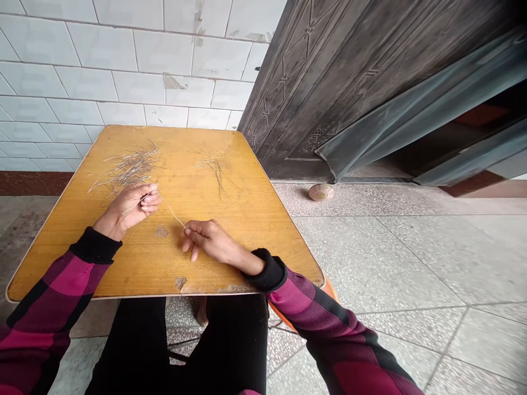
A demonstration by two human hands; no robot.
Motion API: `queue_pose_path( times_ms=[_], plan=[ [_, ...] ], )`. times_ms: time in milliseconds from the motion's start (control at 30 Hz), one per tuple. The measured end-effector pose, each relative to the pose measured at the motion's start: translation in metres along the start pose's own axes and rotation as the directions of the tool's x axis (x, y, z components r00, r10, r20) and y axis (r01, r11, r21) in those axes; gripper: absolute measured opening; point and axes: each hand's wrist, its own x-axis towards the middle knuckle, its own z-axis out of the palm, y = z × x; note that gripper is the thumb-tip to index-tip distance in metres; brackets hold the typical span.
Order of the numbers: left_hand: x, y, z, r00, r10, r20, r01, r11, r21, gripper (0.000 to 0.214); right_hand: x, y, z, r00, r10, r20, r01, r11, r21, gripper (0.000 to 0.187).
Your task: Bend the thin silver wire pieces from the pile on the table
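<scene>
A thin, pale wire (172, 210) runs between my two hands above the table. My left hand (132, 207) pinches it between thumb and forefinger, and a loose end trails back across the palm. The other end sits in the pinch of my right hand (211, 239), lower and to the right, its other fingers loosely curled. Just beyond my left hand lies a tangled pile of thin wires (134, 167), some shiny and some dark. A smaller bunch of bent wires (218, 174) rests farther right on the tabletop.
The yellow wooden table (259, 230) has worn, chipped patches near its front edge. Behind it stands a white tiled wall (160, 49). To the right are a dark carved door (313, 82), a grey-green curtain (395, 115) and a round object (321, 192) on the floor.
</scene>
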Motion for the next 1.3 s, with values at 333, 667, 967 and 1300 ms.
queue_pose_path(
  times_ms=[333,667,967,1300],
  plan=[
    [-0.004,0.017,-0.009,0.998,0.014,0.068,-0.012,0.999,-0.031,0.029,-0.003,0.002,-0.027,0.778,0.188,0.599,-0.323,0.938,0.126,0.021],
    [0.006,-0.009,-0.006,0.982,-0.057,0.180,0.037,0.993,0.109,0.036,0.016,0.010,-0.024,0.988,0.054,0.143,-0.110,0.902,0.417,0.041],
    [0.017,-0.034,0.003,0.958,-0.183,0.221,0.129,0.962,0.241,0.038,0.027,0.017,-0.004,0.999,-0.050,-0.007,0.047,0.863,0.502,0.032],
    [0.013,-0.025,-0.004,0.981,-0.133,0.138,0.077,0.934,0.350,0.028,0.027,0.015,-0.012,0.987,0.084,-0.139,0.001,0.856,0.518,0.033]
  ],
)
